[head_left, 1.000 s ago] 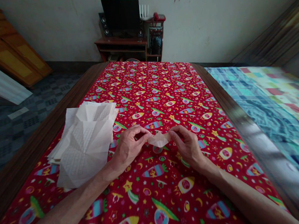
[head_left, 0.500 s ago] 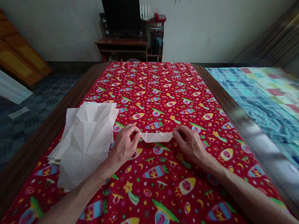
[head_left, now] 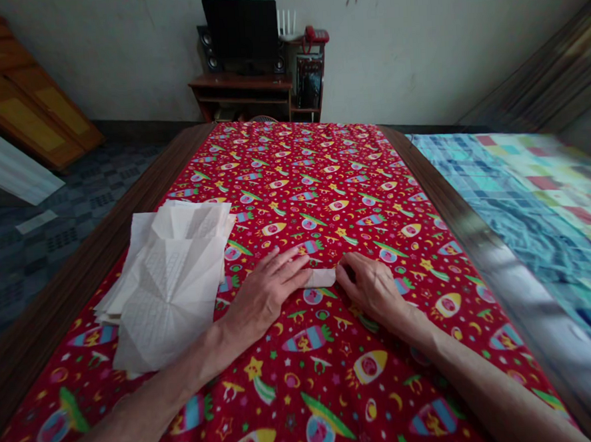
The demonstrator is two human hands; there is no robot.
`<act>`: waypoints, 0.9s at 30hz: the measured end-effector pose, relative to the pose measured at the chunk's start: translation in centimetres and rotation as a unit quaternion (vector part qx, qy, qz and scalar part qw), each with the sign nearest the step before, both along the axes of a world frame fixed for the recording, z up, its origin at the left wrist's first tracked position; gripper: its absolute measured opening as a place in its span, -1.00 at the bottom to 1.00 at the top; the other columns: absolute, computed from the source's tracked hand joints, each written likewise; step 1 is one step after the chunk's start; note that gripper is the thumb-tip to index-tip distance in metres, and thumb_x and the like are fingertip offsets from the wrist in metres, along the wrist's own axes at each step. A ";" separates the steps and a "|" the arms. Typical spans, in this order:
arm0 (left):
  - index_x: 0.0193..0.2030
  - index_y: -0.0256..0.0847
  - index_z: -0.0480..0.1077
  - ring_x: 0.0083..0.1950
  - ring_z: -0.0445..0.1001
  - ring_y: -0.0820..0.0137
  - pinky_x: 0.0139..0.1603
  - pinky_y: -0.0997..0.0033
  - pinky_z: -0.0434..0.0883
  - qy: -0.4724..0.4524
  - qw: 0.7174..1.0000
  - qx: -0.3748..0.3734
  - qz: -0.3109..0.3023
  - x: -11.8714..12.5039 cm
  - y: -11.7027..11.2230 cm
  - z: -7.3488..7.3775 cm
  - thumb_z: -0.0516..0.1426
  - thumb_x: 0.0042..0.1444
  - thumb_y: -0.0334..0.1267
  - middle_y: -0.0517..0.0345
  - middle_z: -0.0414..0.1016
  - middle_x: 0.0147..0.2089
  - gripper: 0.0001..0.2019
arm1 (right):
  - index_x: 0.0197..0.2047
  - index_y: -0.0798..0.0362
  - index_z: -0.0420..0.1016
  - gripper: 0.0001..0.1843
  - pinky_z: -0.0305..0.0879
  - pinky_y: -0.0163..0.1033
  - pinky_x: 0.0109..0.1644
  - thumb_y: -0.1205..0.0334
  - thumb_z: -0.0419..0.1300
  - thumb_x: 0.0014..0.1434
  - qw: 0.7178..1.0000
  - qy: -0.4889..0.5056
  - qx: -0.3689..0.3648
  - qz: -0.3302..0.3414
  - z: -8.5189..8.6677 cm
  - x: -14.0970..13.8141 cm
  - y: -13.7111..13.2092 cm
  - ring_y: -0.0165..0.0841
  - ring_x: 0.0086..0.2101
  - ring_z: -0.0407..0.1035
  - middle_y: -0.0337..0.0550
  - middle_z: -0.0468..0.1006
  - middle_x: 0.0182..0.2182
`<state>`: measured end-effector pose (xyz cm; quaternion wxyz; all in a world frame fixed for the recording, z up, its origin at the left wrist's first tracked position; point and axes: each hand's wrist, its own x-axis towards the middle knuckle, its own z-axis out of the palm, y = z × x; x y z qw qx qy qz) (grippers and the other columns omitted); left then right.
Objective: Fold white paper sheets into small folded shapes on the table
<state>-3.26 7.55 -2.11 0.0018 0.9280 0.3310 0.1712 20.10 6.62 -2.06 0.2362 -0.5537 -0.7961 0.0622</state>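
A narrow folded paper strip (head_left: pixel 323 277) lies on the red patterned cloth (head_left: pixel 311 393) between my hands. My left hand (head_left: pixel 269 282) rests flat over the strip's left part, fingers stretched out, and hides that end. At the other end, the fingertips of my right hand (head_left: pixel 366 278) are closed in a pinch on the strip's edge. Left of my left hand sits a pile of creased white paper sheets (head_left: pixel 191 321), with faint printed grids and fan-like fold lines on the top sheet.
Dark wooden edges (head_left: pixel 138 190) frame the cloth on both sides. Beyond its far end stands a small desk (head_left: pixel 242 84) with a black monitor (head_left: pixel 241 27), speakers and a red telephone (head_left: pixel 315 36). Blue checked bedding (head_left: pixel 494 195) spreads at the right. A wooden cabinet (head_left: pixel 37 83) stands far left.
My left hand has gone from pinching the strip's left end to lying flat on it. The strip now lies lower against the cloth; my right hand keeps its pinch, shifted slightly left.
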 end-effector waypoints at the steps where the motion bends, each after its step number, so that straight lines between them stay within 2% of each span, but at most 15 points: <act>1: 0.26 -0.16 0.20 0.38 0.05 0.29 0.36 0.11 0.10 0.015 1.000 -0.008 -0.025 0.1 -0.3 -0.1 -0.12 0.22 -0.53 0.14 0.20 0.32 -0.51 | -0.43 0.04 0.28 -0.78 0.06 -0.32 -0.40 0.27 -0.01 0.26 1.000 -0.003 0.001 0.001 0.0 0.0 0.0 -0.45 -0.52 0.26 -0.23 0.40 -0.52; 3: 0.29 -0.26 0.14 0.41 -0.03 0.30 0.38 0.15 0.08 0.028 0.999 -0.024 -0.035 0.5 -1.0 -0.3 -0.14 0.24 -0.52 0.05 0.15 0.36 -0.52 | -0.43 0.04 0.27 -0.78 0.06 -0.32 -0.40 0.27 -0.01 0.27 1.000 -0.008 0.002 0.001 0.0 0.0 0.0 -0.45 -0.52 0.26 -0.23 0.40 -0.52; 5: 0.31 -0.32 0.12 0.43 -0.06 0.27 0.39 0.14 0.06 0.031 0.999 -0.040 -0.019 0.9 -1.6 -0.4 -0.11 0.28 -0.41 -0.01 0.11 0.37 -0.55 | -0.44 0.04 0.27 -0.77 0.05 -0.32 -0.42 0.26 -0.01 0.27 1.000 -0.011 0.005 0.003 -0.1 0.0 0.0 -0.45 -0.54 0.24 -0.23 0.39 -0.52; 8: 0.34 -0.31 0.06 0.43 -0.08 0.24 0.40 0.10 0.02 0.041 0.997 -0.062 -0.002 1.3 -2.1 -0.5 -0.07 0.32 -0.19 -0.01 0.06 0.39 -0.51 | -0.44 0.05 0.28 -0.78 0.07 -0.32 -0.41 0.25 0.01 0.26 1.000 -0.016 0.023 0.001 -0.4 0.0 0.1 -0.44 -0.53 0.24 -0.23 0.38 -0.53; 11: 0.37 -0.27 -0.02 0.44 -0.09 0.27 0.40 0.09 -0.01 0.047 0.996 -0.073 0.007 1.4 -2.4 -0.6 -0.09 0.33 -0.15 0.00 -0.01 0.41 -0.48 | -0.43 0.05 0.34 -0.77 0.10 -0.30 -0.41 0.25 0.02 0.26 0.998 -0.038 0.045 -0.022 -0.6 0.0 -0.1 -0.41 -0.52 0.26 -0.19 0.40 -0.52; 14: 0.36 -0.23 0.01 0.43 -0.08 0.27 0.41 0.07 -0.06 0.041 0.996 -0.078 0.008 1.4 -2.4 -0.8 -0.10 0.34 -0.14 0.03 0.01 0.41 -0.51 | -0.30 0.08 0.45 -0.78 0.25 -0.24 -0.31 0.28 -0.01 0.28 0.994 -0.066 0.085 -0.008 -0.5 -0.3 -0.7 -0.30 -0.34 0.36 -0.02 0.51 -0.32; 16: 0.34 -0.21 0.05 0.43 -0.07 0.26 0.41 0.05 -0.07 0.041 0.996 -0.084 0.007 1.4 -2.4 -0.8 -0.10 0.34 -0.14 0.03 0.04 0.40 -0.53 | -0.09 0.10 0.46 -0.72 0.32 -0.13 -0.10 0.34 -0.06 0.29 0.989 -0.071 0.113 0.062 -0.4 -0.8 -1.4 -0.21 -0.12 0.38 0.06 0.50 -0.08; 18: 0.33 -0.22 0.07 0.43 -0.07 0.26 0.41 0.06 -0.06 0.042 0.995 -0.092 0.011 1.5 -2.4 -0.7 -0.08 0.33 -0.15 0.02 0.04 0.40 -0.53 | 0.10 0.14 0.37 -0.62 0.26 -0.02 0.12 0.38 -0.11 0.31 0.978 -0.079 0.118 0.150 -0.4 -1.4 -2.2 -0.18 0.08 0.29 0.07 0.41 0.10; 20: 0.32 -0.25 0.08 0.43 -0.06 0.26 0.41 0.07 -0.04 0.040 0.994 -0.097 0.017 1.5 -2.4 -0.6 -0.06 0.32 -0.17 -0.01 0.04 0.39 -0.53 | 0.22 0.20 0.26 -0.56 0.15 0.05 0.25 0.36 -0.13 0.33 0.972 -0.097 0.096 0.193 -0.6 -1.9 -3.0 -0.18 0.20 0.16 0.08 0.30 0.20; 24: 0.33 -0.28 0.08 0.42 -0.05 0.28 0.40 0.10 -0.01 0.045 0.994 -0.093 0.020 1.5 -2.5 -0.4 -0.06 0.31 -0.22 0.00 0.04 0.40 -0.53 | 0.34 0.29 0.02 -0.37 0.08 0.10 0.30 0.09 -0.04 0.33 0.969 -0.130 0.029 0.206 -0.9 -1.4 -3.8 -0.12 0.30 -0.07 0.15 0.05 0.31; 27: 0.34 -0.28 0.06 0.42 -0.02 0.28 0.38 0.11 0.05 0.056 0.995 -0.084 0.025 1.1 -2.6 -0.4 -0.07 0.31 -0.22 0.02 0.02 0.40 -0.52 | 0.37 0.23 -0.04 -0.35 0.02 0.10 0.33 0.07 -0.04 0.33 0.967 -0.149 0.003 0.208 -0.8 -0.1 -4.1 -0.16 0.31 -0.14 0.07 0.02 0.32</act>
